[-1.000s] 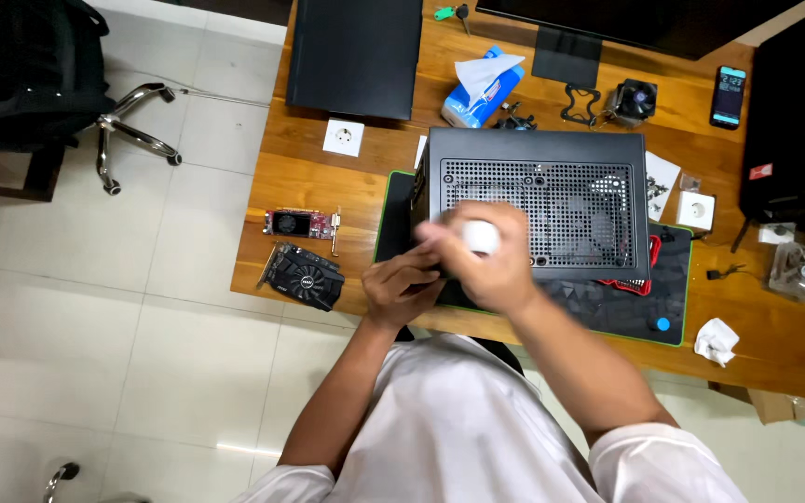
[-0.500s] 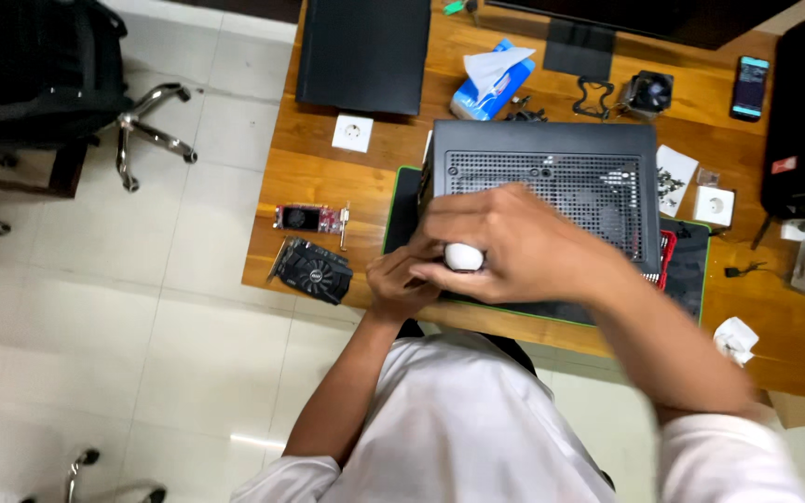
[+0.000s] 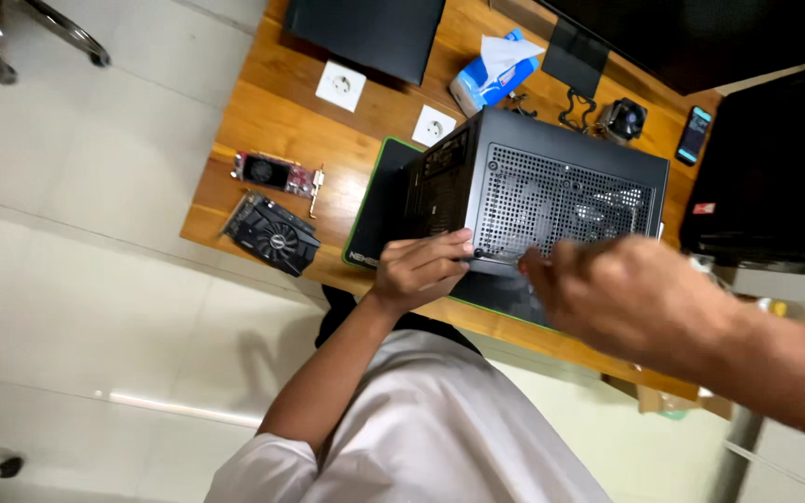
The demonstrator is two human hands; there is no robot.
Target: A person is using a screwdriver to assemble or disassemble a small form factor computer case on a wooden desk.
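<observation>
Computer case (image 3: 552, 191) sits just above both hands; the left hand (image 3: 418, 270) holds its bottom corner. The right hand (image 3: 621, 293) is blurry, so I cannot tell its grip. Best to hold the case steady on the tabletop (image 3: 272, 112).

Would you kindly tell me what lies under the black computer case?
The black computer case sits on a dark green-edged mat on the wooden desk. The case covers most of the mat, so anything directly beneath stays hidden.

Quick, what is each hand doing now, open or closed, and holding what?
Left hand: fingers curled on the near bottom corner of the black computer case.
Right hand: blurred, close to the case's mesh panel; grip cannot be told.
</observation>
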